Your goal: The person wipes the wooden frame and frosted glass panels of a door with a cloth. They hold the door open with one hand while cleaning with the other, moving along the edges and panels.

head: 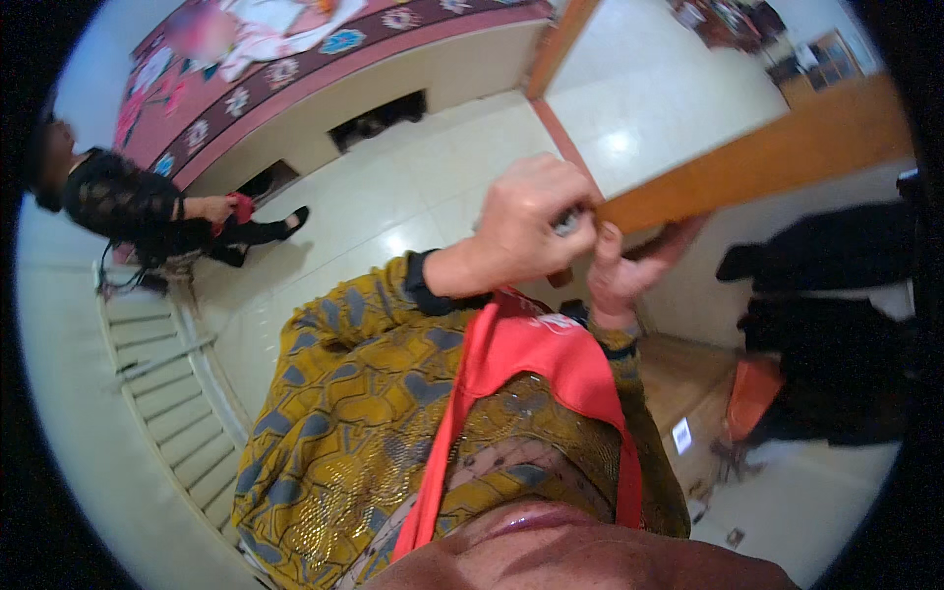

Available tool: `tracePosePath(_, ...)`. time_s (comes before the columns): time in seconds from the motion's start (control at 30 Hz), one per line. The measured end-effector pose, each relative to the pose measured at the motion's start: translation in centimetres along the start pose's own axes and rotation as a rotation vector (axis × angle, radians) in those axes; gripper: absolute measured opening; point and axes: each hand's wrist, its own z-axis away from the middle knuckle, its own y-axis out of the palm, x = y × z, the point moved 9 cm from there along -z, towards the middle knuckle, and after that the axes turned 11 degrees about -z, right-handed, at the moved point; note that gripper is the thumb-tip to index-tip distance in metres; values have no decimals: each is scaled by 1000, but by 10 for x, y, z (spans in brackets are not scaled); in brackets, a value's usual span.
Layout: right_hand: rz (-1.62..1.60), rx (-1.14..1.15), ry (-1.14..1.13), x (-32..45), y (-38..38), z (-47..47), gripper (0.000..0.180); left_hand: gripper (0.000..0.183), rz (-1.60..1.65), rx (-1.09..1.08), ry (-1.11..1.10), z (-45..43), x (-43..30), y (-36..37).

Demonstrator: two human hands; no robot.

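Observation:
My left hand (535, 214) is curled into a fist around a small greyish object (567, 221), only partly visible between the fingers. The fist is at the near end of an orange-brown wooden door or panel (752, 162). Just to its right, my right hand (627, 276) has its thumb raised apart from its fingers, which stretch along the panel's lower side. Whether the right hand touches or presses the wood is not clear. Beneath both hands is the red apron (546, 354) worn over a mustard patterned garment.
At the left a person in black (133, 199) holds something red by a bed with a flowered cover (221, 110). A pale slatted metal frame (169, 398) stands at lower left. Dark clothes (826, 354) hang at the right. A wooden post (564, 48) rises at the top.

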Motion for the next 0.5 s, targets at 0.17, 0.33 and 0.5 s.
tracePosePath(0.17,-12,25,-82,9,3,-11,100,11,45,38,-112,0,8,5)
tracePosePath(0.33,-5,21,-56,15,-1,-10,100,10,179,110,-280,7,19,13)
tracePosePath(0.5,-27,8,-20,14,-6,-2,102,6,332,198,-339,22,30,27)
